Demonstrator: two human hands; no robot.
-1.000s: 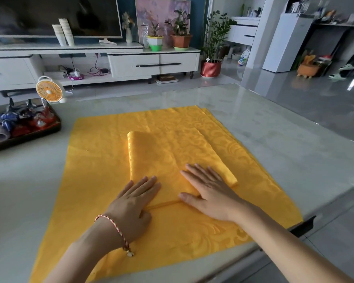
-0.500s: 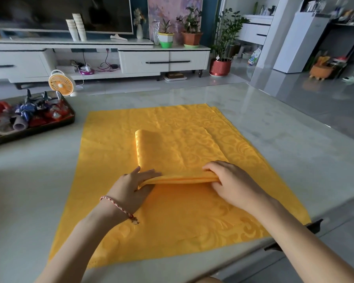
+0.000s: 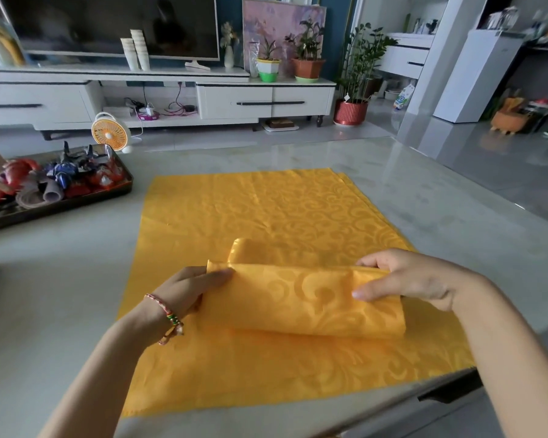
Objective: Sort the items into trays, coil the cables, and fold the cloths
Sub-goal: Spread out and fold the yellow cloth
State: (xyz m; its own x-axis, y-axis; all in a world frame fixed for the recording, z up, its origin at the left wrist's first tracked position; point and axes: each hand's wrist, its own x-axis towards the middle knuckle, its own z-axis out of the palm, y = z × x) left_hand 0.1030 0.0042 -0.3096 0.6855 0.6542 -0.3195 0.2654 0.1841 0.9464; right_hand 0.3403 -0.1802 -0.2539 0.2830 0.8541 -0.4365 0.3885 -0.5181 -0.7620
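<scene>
Evidently the cloth-folding step is in hand: a smaller, already folded golden-yellow patterned cloth sits on a larger spread yellow cloth on the pale grey table, its upper fold raised. The left hand and right hand each grip one end of that fold; next, the flap likely needs carrying over evenly and pressing flat

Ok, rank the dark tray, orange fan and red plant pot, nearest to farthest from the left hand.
1. Dark tray, left of the left hand.
2. Orange fan, beyond the tray.
3. Red plant pot, far right, in the background.
</scene>
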